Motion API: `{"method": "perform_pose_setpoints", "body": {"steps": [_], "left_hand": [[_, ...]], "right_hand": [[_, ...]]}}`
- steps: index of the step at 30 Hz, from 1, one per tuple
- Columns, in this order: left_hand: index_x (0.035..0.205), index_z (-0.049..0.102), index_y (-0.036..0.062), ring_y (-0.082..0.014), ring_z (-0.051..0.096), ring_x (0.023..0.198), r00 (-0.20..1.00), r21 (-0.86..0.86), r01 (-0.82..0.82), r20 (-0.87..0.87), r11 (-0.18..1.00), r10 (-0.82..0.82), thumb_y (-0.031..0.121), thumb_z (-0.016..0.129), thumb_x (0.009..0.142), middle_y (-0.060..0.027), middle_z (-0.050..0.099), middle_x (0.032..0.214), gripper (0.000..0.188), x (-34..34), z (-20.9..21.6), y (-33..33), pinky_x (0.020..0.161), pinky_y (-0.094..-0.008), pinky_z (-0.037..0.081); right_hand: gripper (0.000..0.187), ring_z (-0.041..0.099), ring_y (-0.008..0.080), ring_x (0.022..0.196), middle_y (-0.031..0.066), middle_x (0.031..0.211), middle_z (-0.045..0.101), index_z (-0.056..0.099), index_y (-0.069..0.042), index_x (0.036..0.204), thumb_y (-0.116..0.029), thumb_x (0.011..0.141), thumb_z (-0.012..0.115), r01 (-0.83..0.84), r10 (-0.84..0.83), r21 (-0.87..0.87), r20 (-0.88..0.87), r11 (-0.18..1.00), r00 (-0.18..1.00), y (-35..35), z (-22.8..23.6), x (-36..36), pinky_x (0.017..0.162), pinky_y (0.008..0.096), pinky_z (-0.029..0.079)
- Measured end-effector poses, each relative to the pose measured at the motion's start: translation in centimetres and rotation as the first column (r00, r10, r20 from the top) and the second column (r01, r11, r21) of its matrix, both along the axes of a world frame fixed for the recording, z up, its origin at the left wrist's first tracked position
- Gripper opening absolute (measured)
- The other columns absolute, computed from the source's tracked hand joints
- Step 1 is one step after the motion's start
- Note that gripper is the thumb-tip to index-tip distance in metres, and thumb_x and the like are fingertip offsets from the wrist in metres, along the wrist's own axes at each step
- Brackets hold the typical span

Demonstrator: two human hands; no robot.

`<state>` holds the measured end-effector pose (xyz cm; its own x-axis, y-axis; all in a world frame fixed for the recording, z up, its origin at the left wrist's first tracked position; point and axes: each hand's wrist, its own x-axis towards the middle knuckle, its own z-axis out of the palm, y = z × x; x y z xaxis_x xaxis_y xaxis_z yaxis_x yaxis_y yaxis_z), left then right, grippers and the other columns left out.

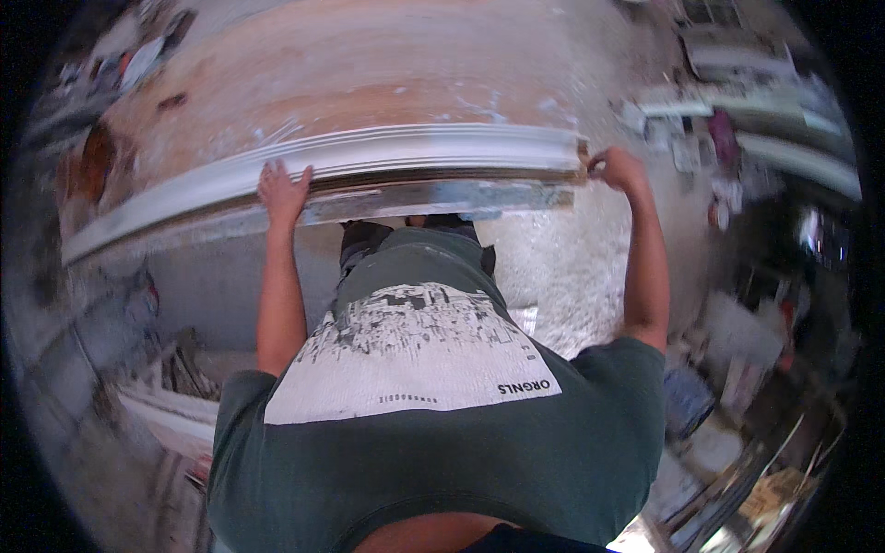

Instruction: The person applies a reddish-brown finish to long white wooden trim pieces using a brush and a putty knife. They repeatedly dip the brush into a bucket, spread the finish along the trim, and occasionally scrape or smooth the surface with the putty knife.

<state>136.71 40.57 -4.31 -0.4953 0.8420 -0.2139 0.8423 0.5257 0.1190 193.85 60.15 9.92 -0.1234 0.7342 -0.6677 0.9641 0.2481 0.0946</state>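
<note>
Along the white moulding (424, 150), left fingers (268, 177) spread, right fingers (598, 169) curl at its end, grip unclear.

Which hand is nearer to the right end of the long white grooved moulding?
Right. The right hand is at that end; the left hand lies on the near edge of the moulding, farther left.

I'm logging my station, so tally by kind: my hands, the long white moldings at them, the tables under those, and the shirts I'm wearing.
Hands: 2 (left hand, right hand)
Long white molding: 1
Brownish table: 1
Dark green T-shirt: 1
Total: 5
</note>
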Motion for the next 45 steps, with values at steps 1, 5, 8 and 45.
{"method": "perform_pose_setpoints", "body": {"steps": [1,5,8,45], "left_hand": [[0.132,0.044,0.0002,-0.0355,0.027,0.133,1.000,0.009,-0.009,0.008,1.000,0.009,0.062,0.050,0.081,-0.0248,0.034,0.140,0.081,0.1,0.2,-0.3,0.109,-0.0502,0.016],[0.129,0.047,0.0024,-0.0361,0.028,0.132,1.000,0.140,0.003,-0.007,0.990,-0.002,0.057,0.048,0.085,-0.0218,0.040,0.136,0.070,0.7,-0.9,-2.1,0.108,-0.0560,0.013],[0.129,0.049,0.0061,-0.0361,0.028,0.131,1.000,0.210,-0.013,0.024,0.978,0.009,0.053,0.048,0.086,-0.0182,0.042,0.135,0.064,2.1,1.0,-2.5,0.108,-0.0577,0.012],[0.095,0.063,0.0004,-0.0222,0.061,0.088,0.223,0.133,-0.798,0.971,0.587,0.082,0.032,0.058,0.086,-0.0135,0.066,0.091,0.034,-17.4,-3.1,-12.4,0.079,-0.0357,0.045]], "right_hand": [[0.027,0.065,0.0271,0.077,0.0108,0.085,0.068,0.071,-0.021,0.097,-0.029,0.072,0.068,-0.100,0.099,-0.030,-0.048,0.995,0.994,0.8,-0.8,-0.8,0.070,0.0372,0.050],[0.034,0.057,0.0116,0.067,0.0056,0.073,0.065,0.069,-0.006,0.097,-0.028,0.071,0.075,-0.060,-0.038,-0.264,-0.351,0.963,0.936,1.2,-2.4,-5.9,0.062,0.0302,0.046],[0.027,0.056,0.0074,0.066,0.0008,0.073,0.065,0.067,-0.003,0.103,-0.017,0.080,0.069,-0.033,-0.214,-0.406,-0.547,0.913,0.810,0.2,-4.3,-9.4,0.061,0.0266,0.045],[0.039,0.050,0.0081,0.054,0.0019,0.067,0.059,0.060,-0.003,0.115,-0.023,0.082,0.066,-0.241,-0.133,-0.372,-0.744,0.896,0.654,-15.0,-7.9,-66.7,0.048,0.0252,0.040]]}}
